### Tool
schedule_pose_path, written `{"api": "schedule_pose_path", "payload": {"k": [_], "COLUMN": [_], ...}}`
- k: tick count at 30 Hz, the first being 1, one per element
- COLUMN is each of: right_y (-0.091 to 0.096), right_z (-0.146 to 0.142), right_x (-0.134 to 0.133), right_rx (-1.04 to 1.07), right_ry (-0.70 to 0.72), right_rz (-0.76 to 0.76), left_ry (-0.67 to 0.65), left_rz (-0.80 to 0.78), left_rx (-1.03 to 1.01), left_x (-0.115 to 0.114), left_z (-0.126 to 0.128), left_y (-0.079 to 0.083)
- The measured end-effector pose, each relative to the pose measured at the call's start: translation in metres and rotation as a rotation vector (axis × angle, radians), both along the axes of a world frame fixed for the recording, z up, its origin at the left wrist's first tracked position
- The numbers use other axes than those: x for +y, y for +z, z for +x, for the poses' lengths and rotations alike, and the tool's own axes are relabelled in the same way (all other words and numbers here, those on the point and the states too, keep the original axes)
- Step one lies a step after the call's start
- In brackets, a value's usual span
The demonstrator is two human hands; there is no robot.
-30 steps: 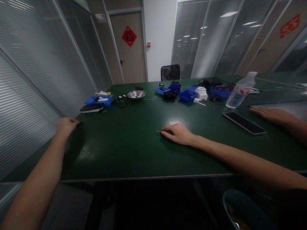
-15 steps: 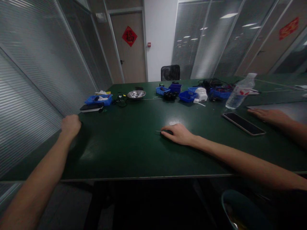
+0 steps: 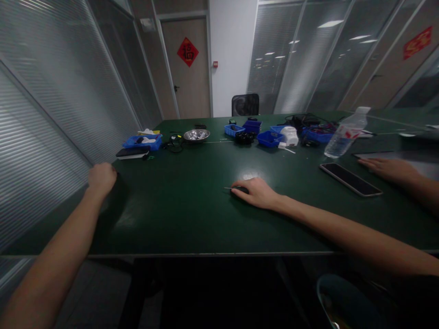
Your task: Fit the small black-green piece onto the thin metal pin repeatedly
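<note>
My left hand (image 3: 101, 178) rests at the left edge of the dark green table (image 3: 192, 219), its fingers curled into a loose fist; I cannot make out anything in it. My right hand (image 3: 257, 193) lies near the table's middle, fingers closed over a small dark object (image 3: 239, 189) with a thin tip pointing left. Both my forearms stretch out over the table's near edge.
Another person's hand (image 3: 391, 168) lies flat at the right, beside a phone (image 3: 350, 179) and a water bottle (image 3: 345, 133). Blue bins (image 3: 267, 138), a metal bowl (image 3: 196, 135), cables and a black chair (image 3: 244, 104) sit at the far side. Glass walls run along the left.
My left hand has slid a little right and toward me along the table edge, curling tighter. My right hand has stayed put on the small dark object.
</note>
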State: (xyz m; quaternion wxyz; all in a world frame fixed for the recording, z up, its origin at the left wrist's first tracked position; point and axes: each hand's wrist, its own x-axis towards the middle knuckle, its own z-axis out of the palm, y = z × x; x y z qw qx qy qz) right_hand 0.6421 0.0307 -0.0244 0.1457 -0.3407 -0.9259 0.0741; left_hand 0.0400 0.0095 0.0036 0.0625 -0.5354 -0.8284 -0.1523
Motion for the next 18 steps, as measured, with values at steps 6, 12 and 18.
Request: {"api": "schedule_pose_path", "payload": {"k": [6, 12, 18], "right_y": [0.001, 0.000, -0.001], "right_z": [-0.001, 0.000, 0.000], "right_x": [0.000, 0.000, 0.000], "right_rx": [0.005, 0.004, 0.002], "right_ry": [0.009, -0.002, -0.004], "right_rz": [-0.005, -0.004, -0.010], "left_ry": [0.106, 0.091, 0.071], "left_rz": [-0.084, -0.095, -0.054], "left_rx": [0.140, 0.158, 0.088], "left_x": [-0.002, -0.004, -0.001], "left_z": [0.001, 0.004, -0.008], "left_y": [0.002, 0.006, 0.002]}}
